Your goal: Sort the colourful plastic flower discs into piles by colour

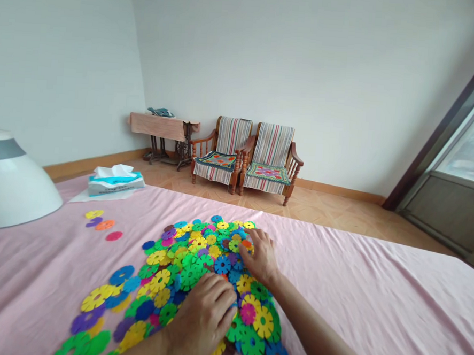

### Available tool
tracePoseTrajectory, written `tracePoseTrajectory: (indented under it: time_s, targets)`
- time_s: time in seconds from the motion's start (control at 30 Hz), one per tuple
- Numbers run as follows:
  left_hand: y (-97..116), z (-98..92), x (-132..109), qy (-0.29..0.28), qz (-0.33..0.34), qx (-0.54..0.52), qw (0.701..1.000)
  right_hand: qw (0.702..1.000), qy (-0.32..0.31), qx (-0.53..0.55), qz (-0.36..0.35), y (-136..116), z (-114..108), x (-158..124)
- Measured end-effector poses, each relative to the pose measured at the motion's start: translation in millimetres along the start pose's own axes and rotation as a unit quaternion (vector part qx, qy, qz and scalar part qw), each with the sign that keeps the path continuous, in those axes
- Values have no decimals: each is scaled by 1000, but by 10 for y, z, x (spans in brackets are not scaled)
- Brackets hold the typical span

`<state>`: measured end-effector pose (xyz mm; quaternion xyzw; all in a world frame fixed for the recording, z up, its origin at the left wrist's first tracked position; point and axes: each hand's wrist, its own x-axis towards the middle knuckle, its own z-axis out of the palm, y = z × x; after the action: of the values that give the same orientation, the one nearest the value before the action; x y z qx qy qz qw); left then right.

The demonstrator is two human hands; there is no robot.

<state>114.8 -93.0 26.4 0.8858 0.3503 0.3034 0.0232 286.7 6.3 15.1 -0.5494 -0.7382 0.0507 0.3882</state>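
A heap of flat, notched plastic discs (183,270) in many colours lies on a pink cloth (366,303). My left hand (204,315) rests knuckles-up on the near side of the heap with its fingers curled down onto the discs. My right hand (259,255) lies on the far right part of the heap, fingers bent and touching an orange disc (247,244). I cannot see whether either hand grips a disc.
Several loose discs (100,222) lie apart at the left. A tissue pack (115,181) sits at the far left edge, and a white domed object (9,182) stands at the left. Two striped wooden armchairs (244,156) and a small table (163,127) line the far wall.
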Motion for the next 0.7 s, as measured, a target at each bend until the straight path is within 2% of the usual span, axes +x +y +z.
tracePoseTrajectory:
  time_s: [0.1, 0.2, 0.3, 0.4, 0.47, 0.53, 0.63, 0.7]
  targets:
    - [5, -1, -12, 5, -18, 9, 1000, 998, -56, -20, 2, -102, 128, 160]
    - [12, -9, -16, 9, -39, 18, 999, 991, -122, 11, -49, -179, 88, 88]
    - [19, -24, -11, 8, -47, 26, 999, 972, -206, 64, -96, -220, -186, -87]
    - [17, -38, -15, 1, -50, 21, 999, 943, -276, 152, -107, -231, -548, -226]
    - [13, -43, -22, -4, -50, 12, 999, 932, -281, 211, -91, -212, -722, -283]
    - [10, -44, -28, -8, -50, 7, 999, 931, -261, 248, -57, -157, -797, -319]
    - [9, -40, -29, -6, -51, 9, 999, 943, -209, 257, 6, 3, -755, -343]
    - [7, -36, -25, -6, -52, 12, 999, 960, -162, 221, 52, 143, -698, -347]
